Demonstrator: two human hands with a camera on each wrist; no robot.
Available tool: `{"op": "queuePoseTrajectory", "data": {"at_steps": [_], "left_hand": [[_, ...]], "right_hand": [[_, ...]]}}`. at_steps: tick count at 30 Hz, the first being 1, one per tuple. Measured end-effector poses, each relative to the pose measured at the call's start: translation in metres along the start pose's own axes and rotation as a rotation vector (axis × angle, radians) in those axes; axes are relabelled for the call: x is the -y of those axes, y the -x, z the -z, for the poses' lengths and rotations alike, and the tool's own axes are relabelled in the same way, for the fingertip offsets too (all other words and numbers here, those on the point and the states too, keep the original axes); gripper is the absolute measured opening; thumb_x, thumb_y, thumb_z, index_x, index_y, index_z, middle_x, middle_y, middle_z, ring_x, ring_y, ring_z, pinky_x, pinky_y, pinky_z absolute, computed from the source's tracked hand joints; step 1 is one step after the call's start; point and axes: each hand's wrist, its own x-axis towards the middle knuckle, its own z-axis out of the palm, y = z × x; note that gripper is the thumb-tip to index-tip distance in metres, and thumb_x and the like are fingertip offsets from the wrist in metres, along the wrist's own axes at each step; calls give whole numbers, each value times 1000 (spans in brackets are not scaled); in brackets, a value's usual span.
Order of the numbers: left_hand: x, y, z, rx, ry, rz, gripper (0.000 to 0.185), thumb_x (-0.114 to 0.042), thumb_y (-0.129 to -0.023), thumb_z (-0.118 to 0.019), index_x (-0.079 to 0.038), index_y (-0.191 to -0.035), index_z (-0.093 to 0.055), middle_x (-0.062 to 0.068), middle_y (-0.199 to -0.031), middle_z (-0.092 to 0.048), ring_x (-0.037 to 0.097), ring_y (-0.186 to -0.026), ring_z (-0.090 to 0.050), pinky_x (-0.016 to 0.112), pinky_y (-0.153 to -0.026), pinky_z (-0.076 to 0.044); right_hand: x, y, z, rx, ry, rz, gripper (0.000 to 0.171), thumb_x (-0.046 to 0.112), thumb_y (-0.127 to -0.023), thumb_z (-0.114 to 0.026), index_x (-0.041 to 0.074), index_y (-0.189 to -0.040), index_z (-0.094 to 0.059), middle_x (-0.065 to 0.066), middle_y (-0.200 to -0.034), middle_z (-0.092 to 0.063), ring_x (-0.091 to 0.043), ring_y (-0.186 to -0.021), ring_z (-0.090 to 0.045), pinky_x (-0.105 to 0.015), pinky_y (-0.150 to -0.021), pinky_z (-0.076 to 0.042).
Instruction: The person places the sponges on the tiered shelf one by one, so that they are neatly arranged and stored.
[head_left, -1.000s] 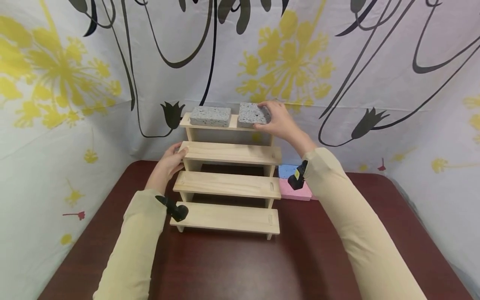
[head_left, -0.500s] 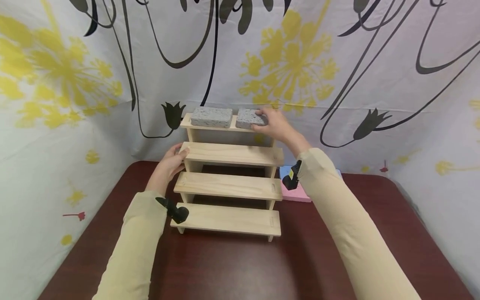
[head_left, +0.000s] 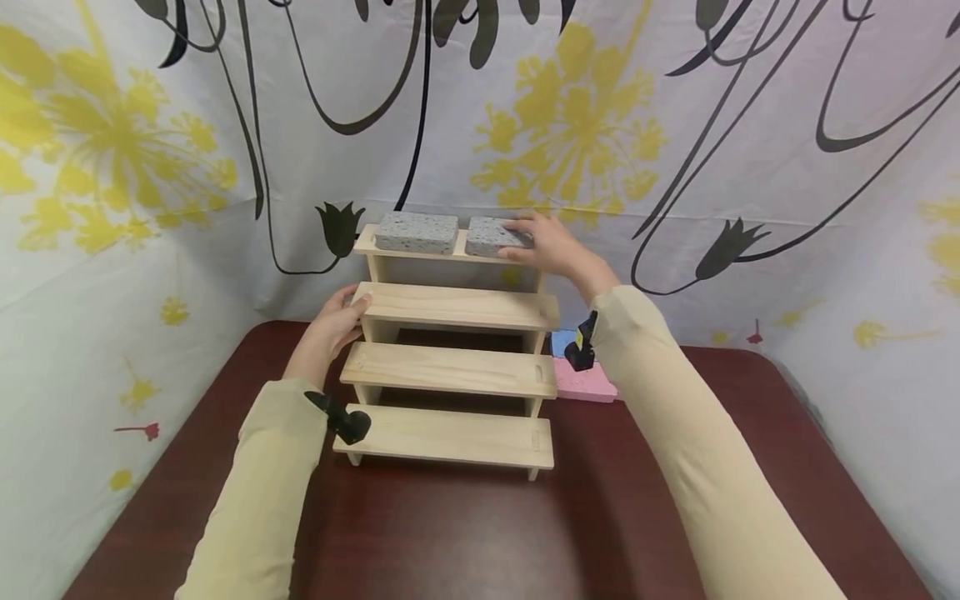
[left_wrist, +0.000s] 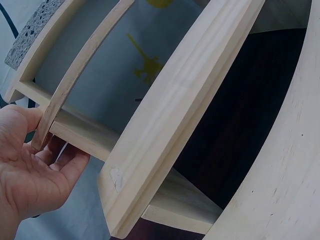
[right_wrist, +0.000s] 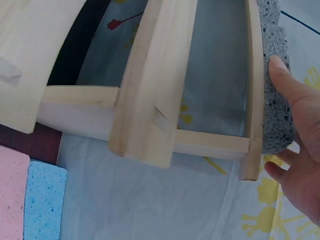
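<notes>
A pale wooden stepped shelf (head_left: 450, 367) with several tiers stands on the table. On its top tier two speckled grey sponges lie side by side, the left one (head_left: 416, 232) untouched. My right hand (head_left: 553, 248) holds the right grey sponge (head_left: 486, 238) at its right end. In the right wrist view the thumb presses the front face of that sponge (right_wrist: 276, 107), while the other fingers are partly hidden behind it. My left hand (head_left: 332, 327) grips the left end of the second tier from the top, thumb above and fingers beneath, as the left wrist view (left_wrist: 37, 175) shows.
To the right of the shelf lie a pink sponge (head_left: 583, 381) and a blue sponge (head_left: 562, 342), partly hidden by the right sleeve. A dark red table (head_left: 442, 533) carries everything. Patterned white cloth (head_left: 480, 150) hangs behind and at both sides.
The right grey sponge has come down from a raised, tilted pose to lie flatter on the top tier, my right hand lowering with it. My left hand keeps its grip on the shelf.
</notes>
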Motion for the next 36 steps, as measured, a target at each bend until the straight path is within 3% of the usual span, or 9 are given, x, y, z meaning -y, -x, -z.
{"op": "queuePoseTrajectory", "data": {"at_steps": [5, 10, 18, 25, 31, 36], "left_hand": [[-1, 1, 3, -12, 6, -4, 61, -27, -100, -37, -17, -151, -4, 17, -155, -15, 30, -140, -28, 40, -116, -25], [-2, 2, 2, -7, 14, 1, 62, -27, -100, -37, -17, -151, -4, 18, -155, -15, 31, -140, -28, 41, -116, -25], [-1, 5, -2, -11, 4, 23, 61, -24, -100, -37, -16, -151, -3, 18, -154, -17, 31, -139, -30, 41, -115, -27], [0, 2, -5, -32, 16, 10, 61, -25, -100, -37, -16, -151, -5, 18, -154, -17, 31, -139, -31, 40, -115, -28], [3, 3, -7, -19, 8, 30, 61, -26, -100, -37, -17, -151, -5, 18, -154, -16, 31, -139, -30, 40, -115, -28], [-2, 5, -3, -19, -3, 15, 62, -28, -100, -37, -18, -151, -3, 17, -155, -15, 31, -140, -28, 39, -116, -26]], "right_hand": [[6, 1, -3, -27, 52, -46, 61, 42, -92, -53, 15, -144, -36, -20, -146, -26, -40, -133, -20, -55, -109, -26], [10, 2, -6, -40, 83, -41, 59, 39, -94, -49, 12, -145, -34, -19, -142, -28, -40, -130, -24, -55, -106, -32], [12, 4, -12, -31, 131, -50, 58, 36, -97, -45, 11, -146, -30, -19, -145, -28, -39, -131, -28, -51, -107, -33], [7, 10, -17, -117, 121, -21, 62, 35, -95, -49, 12, -148, -25, -18, -148, -26, -38, -136, -26, -52, -111, -28], [-16, 30, -30, -266, -5, -59, 86, 42, -84, -65, 23, -150, -14, -16, -153, -16, -38, -140, -18, -55, -115, -17], [-41, 50, -32, -327, -80, -98, 83, 41, -84, -66, 20, -149, -19, -17, -150, -21, -38, -139, -20, -56, -113, -20]]}}
